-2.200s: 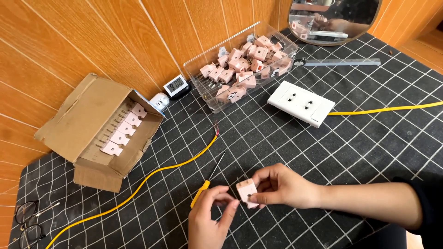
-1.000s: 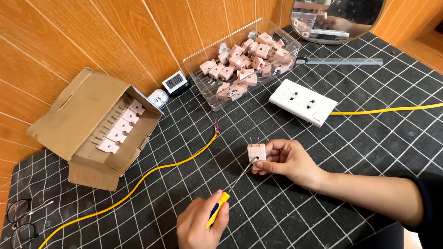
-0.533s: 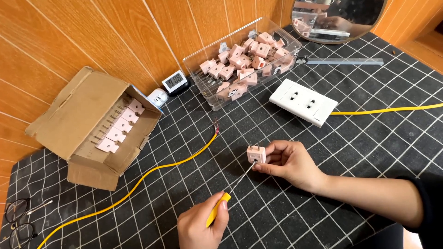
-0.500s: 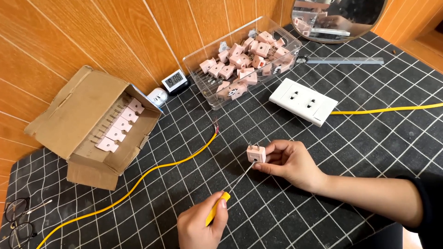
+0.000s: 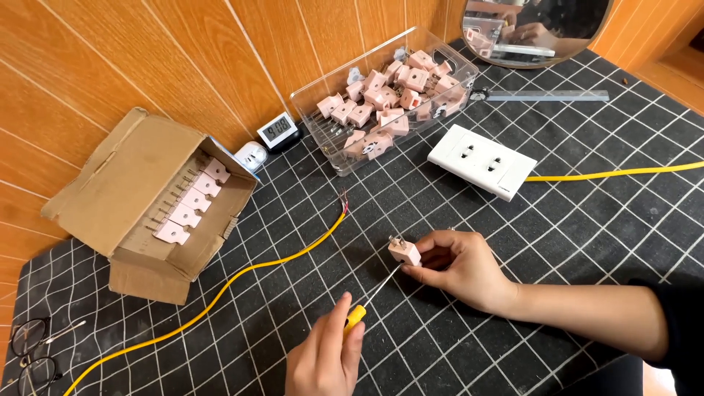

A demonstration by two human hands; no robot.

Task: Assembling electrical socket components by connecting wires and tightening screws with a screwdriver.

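Since the frame a half second ago almost nothing has moved: the right hand [image 5: 466, 268] has stayed at the same place in the lower middle of the frame, and the left hand [image 5: 323, 359] at the bottom edge has kept its grip, with the blade only a little closer to the plug.

The right hand is closed around a small pink plug [image 5: 404, 251], a blocky plastic piece with two thin metal pins that stand up from its top. The left hand is closed around the yellow handle of a screwdriver [image 5: 364, 306]; its thin steel shaft goes up and to the right, and the tip touches the plug at its lower side.

The counter [image 5: 557, 242] is covered with a black mat that has a white grid. A yellow cable [image 5: 242, 275] lies in a long curve from the lower left to the middle, and its bare red wire ends are just above the plug. In the upper middle stands a clear plastic box [image 5: 455, 95], rectangular, full of the same pink plugs. To the right of it lies a flat white socket plate [image 5: 482, 161] with smooth surface. At the left, an open brown cardboard box [image 5: 125, 183] holds a row of plugs. Black glasses [image 5: 33, 352] lie in the lower left corner.
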